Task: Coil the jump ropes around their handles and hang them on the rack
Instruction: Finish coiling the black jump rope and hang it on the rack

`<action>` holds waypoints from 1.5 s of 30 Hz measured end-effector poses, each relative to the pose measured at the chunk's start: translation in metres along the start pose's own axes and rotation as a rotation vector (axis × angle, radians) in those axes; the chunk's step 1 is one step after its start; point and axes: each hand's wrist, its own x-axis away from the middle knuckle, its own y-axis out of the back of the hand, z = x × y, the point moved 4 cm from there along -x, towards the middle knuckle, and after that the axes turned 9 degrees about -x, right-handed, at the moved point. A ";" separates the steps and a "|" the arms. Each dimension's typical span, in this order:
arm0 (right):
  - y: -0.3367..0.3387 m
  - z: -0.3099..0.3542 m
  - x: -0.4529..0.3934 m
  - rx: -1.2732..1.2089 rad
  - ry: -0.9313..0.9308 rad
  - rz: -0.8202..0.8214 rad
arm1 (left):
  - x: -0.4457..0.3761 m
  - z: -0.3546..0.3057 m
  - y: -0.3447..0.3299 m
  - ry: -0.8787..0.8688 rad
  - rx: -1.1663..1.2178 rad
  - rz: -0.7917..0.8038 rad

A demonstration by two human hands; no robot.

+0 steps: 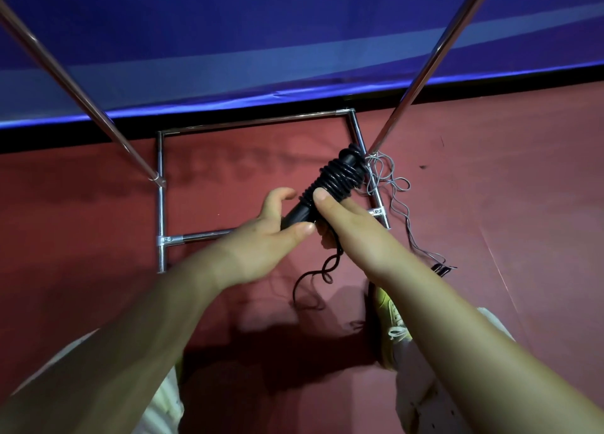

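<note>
While the black jump rope [336,178] is held above the rack's base frame [160,188], its handles are gripped by the left hand [261,240] and its coils pinned by the right hand [346,221]. The unwound tail [318,270] hangs below; slackened grip would likely let turns spring loose. A grey rope [389,185] lies beside the frame, a snag risk.

A: Where's the rack [160,204]?
B: Base frame sits on the floor [490,172], just in front of the banner [294,41]; two poles rise from it, one left, one right.
A: Hands?
B: Both above the frame's near right part. Left hand [261,240] at the near end of the handles [330,185], right hand [346,217] on the middle, thumb on the coils.
A: Loose rope?
B: Rope tail [313,276] hangs under the hands. A second rope [392,188] lies by the right pole's foot, trailing nearer. Shoe [389,322] under the right forearm.
</note>
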 end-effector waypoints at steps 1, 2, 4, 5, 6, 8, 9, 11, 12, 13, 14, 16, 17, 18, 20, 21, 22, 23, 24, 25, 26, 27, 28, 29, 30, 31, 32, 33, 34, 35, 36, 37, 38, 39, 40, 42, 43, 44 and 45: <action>-0.002 -0.001 -0.001 -0.016 0.017 0.010 | 0.001 -0.001 -0.001 -0.033 0.044 -0.012; -0.004 -0.002 -0.002 -0.039 0.032 0.021 | 0.001 -0.002 -0.003 -0.076 0.070 -0.020; -0.005 -0.005 -0.005 -0.079 0.052 0.052 | 0.003 -0.005 -0.005 -0.149 0.066 -0.047; -0.004 -0.006 -0.006 -0.072 0.056 0.066 | 0.003 -0.005 -0.005 -0.166 0.045 -0.072; -0.003 -0.006 -0.006 -0.037 0.053 0.077 | 0.004 -0.004 -0.004 -0.171 0.010 -0.103; 0.000 -0.006 -0.006 0.065 0.043 0.082 | 0.004 -0.002 0.000 -0.155 -0.061 -0.146; 0.001 -0.008 -0.007 0.095 0.033 0.079 | 0.004 0.000 0.001 -0.144 -0.076 -0.148; -0.001 -0.011 -0.009 0.068 0.011 0.104 | 0.004 0.001 0.001 -0.134 -0.090 -0.126; -0.002 -0.012 -0.010 0.014 -0.001 0.124 | 0.004 0.001 0.001 -0.140 -0.081 -0.112; -0.002 -0.013 -0.011 -0.046 -0.006 0.143 | 0.005 -0.001 0.001 -0.158 -0.019 -0.092; -0.002 -0.011 -0.011 -0.104 0.002 0.161 | 0.007 -0.003 0.002 -0.175 0.125 -0.074; 0.000 -0.007 -0.010 -0.169 0.066 0.203 | 0.007 -0.002 0.006 -0.133 0.510 -0.048; 0.000 -0.005 -0.009 -0.190 0.104 0.224 | 0.007 0.000 0.007 -0.087 0.649 -0.028; -0.001 -0.005 -0.009 -0.214 0.144 0.246 | 0.009 -0.001 0.008 -0.059 0.734 0.004; -0.003 -0.005 -0.007 -0.250 0.204 0.291 | 0.013 -0.005 0.006 -0.039 0.811 0.105; -0.004 -0.005 -0.007 -0.264 0.225 0.311 | 0.015 -0.007 0.004 -0.029 0.855 0.167; -0.005 -0.003 -0.006 -0.283 0.253 0.333 | 0.017 -0.009 0.002 -0.006 0.916 0.237; -0.004 -0.002 -0.005 -0.309 0.278 0.360 | 0.019 -0.012 -0.001 0.025 0.980 0.311; -0.003 0.000 -0.004 -0.335 0.299 0.383 | 0.020 -0.013 -0.003 0.055 1.034 0.377; -0.003 0.002 -0.002 -0.359 0.314 0.403 | 0.022 -0.015 -0.005 0.078 1.077 0.425; -0.002 0.003 -0.002 -0.373 0.326 0.409 | 0.023 -0.015 -0.007 0.086 1.114 0.468; -0.001 0.004 -0.001 -0.378 0.333 0.401 | 0.024 -0.015 -0.010 0.078 1.156 0.530; 0.001 0.003 -0.001 -0.376 0.341 0.375 | 0.026 -0.017 -0.014 0.044 1.206 0.628; 0.001 0.003 0.000 -0.374 0.345 0.353 | 0.027 -0.020 -0.017 -0.017 1.270 0.752; 0.001 0.002 -0.001 -0.365 0.347 0.332 | 0.030 -0.022 -0.019 -0.090 1.334 0.859; 0.002 0.001 0.000 -0.338 0.349 0.319 | 0.031 -0.023 -0.019 -0.137 1.372 0.920; 0.003 0.000 0.000 -0.295 0.359 0.309 | 0.030 -0.022 -0.018 -0.154 1.380 0.942; 0.004 -0.001 -0.001 -0.255 0.361 0.301 | 0.028 -0.020 -0.019 -0.159 1.368 0.946; 0.005 -0.003 -0.001 -0.230 0.358 0.298 | 0.027 -0.019 -0.018 -0.160 1.357 0.944; 0.007 -0.005 -0.002 -0.222 0.343 0.290 | 0.027 -0.020 -0.017 -0.152 1.352 0.933; 0.008 -0.006 -0.003 -0.219 0.323 0.283 | 0.027 -0.020 -0.016 -0.136 1.347 0.914; 0.009 -0.005 -0.002 -0.208 0.303 0.291 | 0.027 -0.020 -0.014 -0.112 1.334 0.881; 0.009 -0.005 -0.003 -0.190 0.280 0.317 | 0.027 -0.019 -0.013 -0.079 1.311 0.830; 0.009 -0.005 -0.003 -0.190 0.249 0.346 | 0.026 -0.017 -0.010 -0.044 1.282 0.767; 0.009 -0.006 -0.003 -0.198 0.219 0.354 | 0.026 -0.016 -0.008 -0.015 1.252 0.706; 0.009 -0.005 -0.003 -0.222 0.171 0.356 | 0.025 -0.012 -0.005 0.016 1.216 0.631; 0.009 -0.006 -0.004 -0.240 0.144 0.363 | 0.025 -0.011 -0.004 0.028 1.206 0.614; 0.008 -0.008 -0.004 -0.264 0.113 0.365 | 0.026 -0.009 -0.004 0.038 1.192 0.602; 0.007 -0.009 -0.006 -0.287 0.084 0.356 | 0.026 -0.008 -0.003 0.048 1.170 0.587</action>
